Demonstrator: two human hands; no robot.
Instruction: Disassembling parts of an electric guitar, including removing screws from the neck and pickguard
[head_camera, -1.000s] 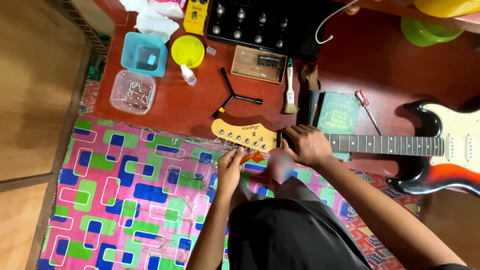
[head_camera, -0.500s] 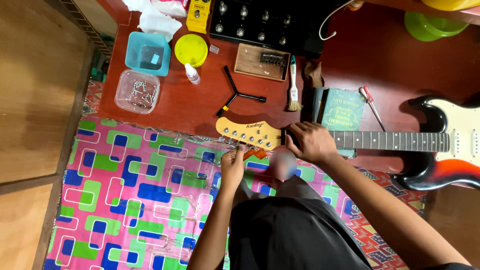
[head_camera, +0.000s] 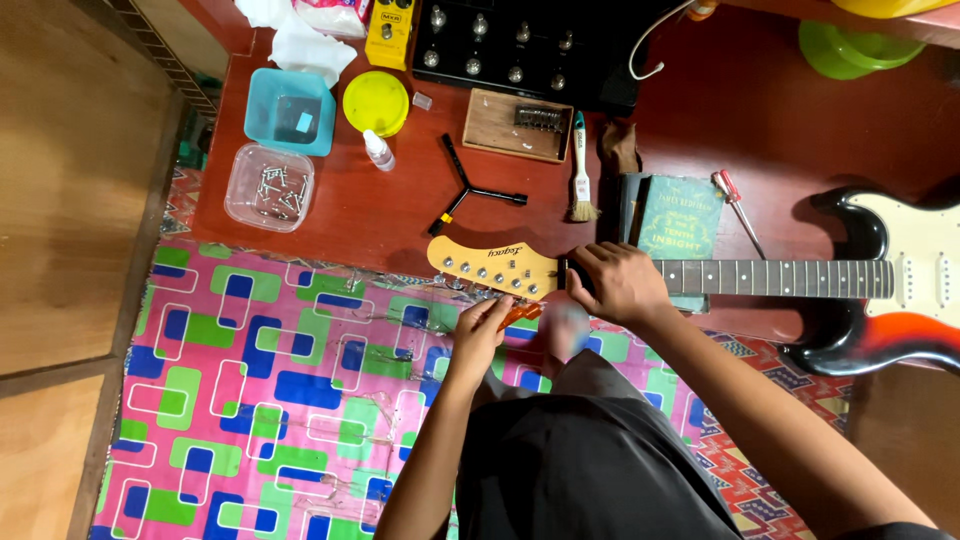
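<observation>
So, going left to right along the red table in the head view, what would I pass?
Clear tub of screws → small dropper bottle → black three-armed wrench → brush → green book → red-handled screwdriver → guitar body.

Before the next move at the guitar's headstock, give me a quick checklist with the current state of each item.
1. Right hand steadies the guitar neck by the headstock: ok.
2. Left hand holds the orange tool at the tuning pegs: ok.
3. Tool seated on a peg: cannot tell.
4. Neck propped on the green book: ok.
5. Strings on the neck: cannot tell.
6. Screws contained in the clear tub: ok.
</observation>
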